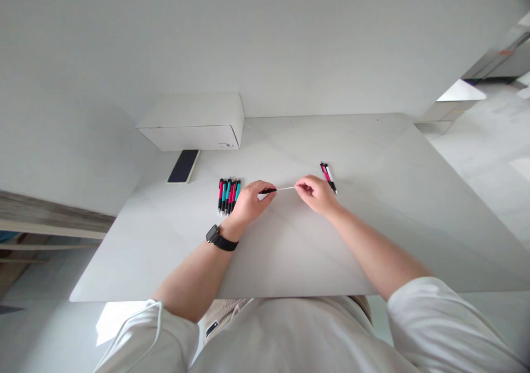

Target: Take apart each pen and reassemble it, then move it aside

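My left hand (250, 200) pinches a pen barrel (268, 191), its black part showing between thumb and fingers. From the barrel's right end a thin white pen refill (285, 188) runs across to my right hand (317, 193), whose fingertips are closed on its far end. Whatever else my right fingers hold is hidden. Beside my left hand lies a row of several red and teal pens (228, 196) with black grips, partly covered by the hand. Just beyond my right hand lie two pens (328, 177), one red and one white.
A white box (190, 136) stands at the back left against the wall. In front of it lies a phone (184, 166), dark screen up. The pale table (372, 157) has its front edge at my body. I wear a black watch on my left wrist.
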The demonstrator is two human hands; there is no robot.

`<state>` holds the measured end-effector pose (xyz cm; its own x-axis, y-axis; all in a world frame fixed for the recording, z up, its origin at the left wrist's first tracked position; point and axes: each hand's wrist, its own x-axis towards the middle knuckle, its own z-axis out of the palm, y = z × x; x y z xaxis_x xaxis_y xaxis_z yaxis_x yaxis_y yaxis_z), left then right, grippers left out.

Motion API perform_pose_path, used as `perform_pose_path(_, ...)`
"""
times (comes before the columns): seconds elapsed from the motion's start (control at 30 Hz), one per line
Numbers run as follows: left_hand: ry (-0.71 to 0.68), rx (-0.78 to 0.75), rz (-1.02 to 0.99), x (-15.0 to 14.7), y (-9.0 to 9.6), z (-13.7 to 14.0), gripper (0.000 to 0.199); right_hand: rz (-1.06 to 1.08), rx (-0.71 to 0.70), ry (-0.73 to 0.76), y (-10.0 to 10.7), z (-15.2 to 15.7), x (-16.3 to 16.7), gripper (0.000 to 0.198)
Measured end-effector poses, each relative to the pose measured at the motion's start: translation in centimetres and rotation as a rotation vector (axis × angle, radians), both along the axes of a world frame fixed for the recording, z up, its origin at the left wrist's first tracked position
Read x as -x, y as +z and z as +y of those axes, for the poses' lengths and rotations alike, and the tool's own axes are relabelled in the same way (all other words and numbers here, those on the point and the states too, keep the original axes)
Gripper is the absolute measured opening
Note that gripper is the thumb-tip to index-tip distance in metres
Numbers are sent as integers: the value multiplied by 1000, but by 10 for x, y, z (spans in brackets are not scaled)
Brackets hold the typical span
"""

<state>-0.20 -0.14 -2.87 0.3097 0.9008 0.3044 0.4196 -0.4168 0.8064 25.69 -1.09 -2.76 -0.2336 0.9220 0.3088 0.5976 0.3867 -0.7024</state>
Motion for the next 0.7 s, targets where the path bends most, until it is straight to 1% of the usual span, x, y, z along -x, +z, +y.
perform_pose_path(0.2, 18, 1, 17, 1, 1, 1, 17, 28, 18, -17, -4, 5, -5, 20)
perform_pose_path(0.5, 20, 49, -34, 0, 1, 0, 14, 82, 49, -51, -2, 5, -3, 22)
perform_pose_path(0.57, 17, 57, -57, -1, 1, 1, 13, 129, 99, -67, -2, 5, -3, 25)
perform_pose_path(0.7, 12, 87, -101, -1, 0, 1, 14, 320, 277, -72, -5, 9, -3, 39)
